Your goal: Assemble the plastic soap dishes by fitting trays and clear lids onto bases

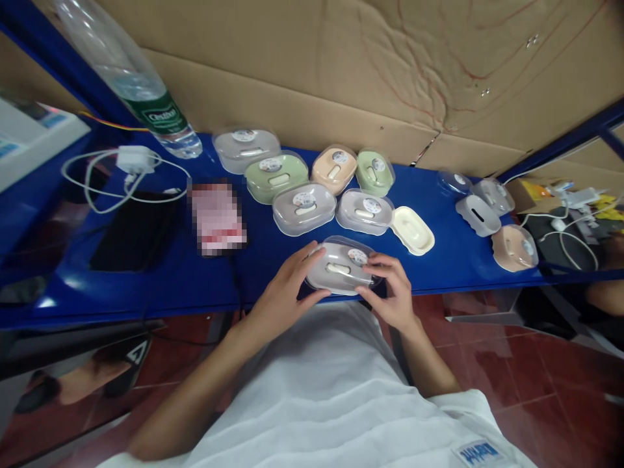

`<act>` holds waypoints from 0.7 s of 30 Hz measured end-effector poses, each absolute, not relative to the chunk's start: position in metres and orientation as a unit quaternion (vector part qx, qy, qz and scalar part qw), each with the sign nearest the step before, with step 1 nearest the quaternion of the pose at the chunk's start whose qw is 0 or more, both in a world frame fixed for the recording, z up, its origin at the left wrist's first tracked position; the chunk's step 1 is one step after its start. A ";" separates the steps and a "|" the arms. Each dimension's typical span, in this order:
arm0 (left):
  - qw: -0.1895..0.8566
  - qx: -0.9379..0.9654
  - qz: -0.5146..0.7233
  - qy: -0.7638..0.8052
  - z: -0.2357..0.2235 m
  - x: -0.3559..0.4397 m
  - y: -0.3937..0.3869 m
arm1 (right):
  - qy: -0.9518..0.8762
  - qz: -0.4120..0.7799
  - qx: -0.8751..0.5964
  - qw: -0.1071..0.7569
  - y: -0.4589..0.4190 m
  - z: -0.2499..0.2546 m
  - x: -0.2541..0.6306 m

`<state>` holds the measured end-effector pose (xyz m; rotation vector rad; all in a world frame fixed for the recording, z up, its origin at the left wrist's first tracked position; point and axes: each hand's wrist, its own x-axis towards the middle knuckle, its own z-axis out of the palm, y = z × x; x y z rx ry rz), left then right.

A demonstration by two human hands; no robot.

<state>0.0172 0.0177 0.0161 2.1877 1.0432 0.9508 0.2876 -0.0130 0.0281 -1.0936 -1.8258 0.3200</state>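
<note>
At the front edge of the blue table, a grey soap box [336, 263] with a clear lid and a round sticker sits between my hands. My left hand [295, 279] grips its left end, fingers over the lid and thumb low at the front. On the right end, my right hand [391, 289] holds it with fingertips on the lid near the sticker and the thumb below. Just behind lie two more grey soap boxes [305, 208] with clear lids. A cream soap dish [414, 231] without a lid rests to the right of them.
Further back stand green boxes [276, 177] and a peach box [334, 170]. To the left are a water bottle [166, 120], a white charger [135, 159] and a pink pixelated item [218, 218]. More box parts [478, 216] sit at right, before a cardboard wall [292, 71].
</note>
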 end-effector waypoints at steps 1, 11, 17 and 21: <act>0.263 0.812 0.354 0.383 0.016 0.017 0.018 | -0.752 0.123 -0.435 0.479 -0.014 0.029 0.288; 0.158 0.871 0.308 0.349 0.018 0.016 0.016 | -0.712 -0.002 -0.565 0.417 -0.026 0.027 0.338; 0.123 0.881 0.306 0.339 0.019 0.020 0.015 | -0.720 -0.061 -0.604 0.338 -0.029 0.023 0.346; 0.109 0.871 0.329 0.349 0.022 0.020 0.014 | -0.786 -0.038 -0.525 0.326 -0.032 0.017 0.312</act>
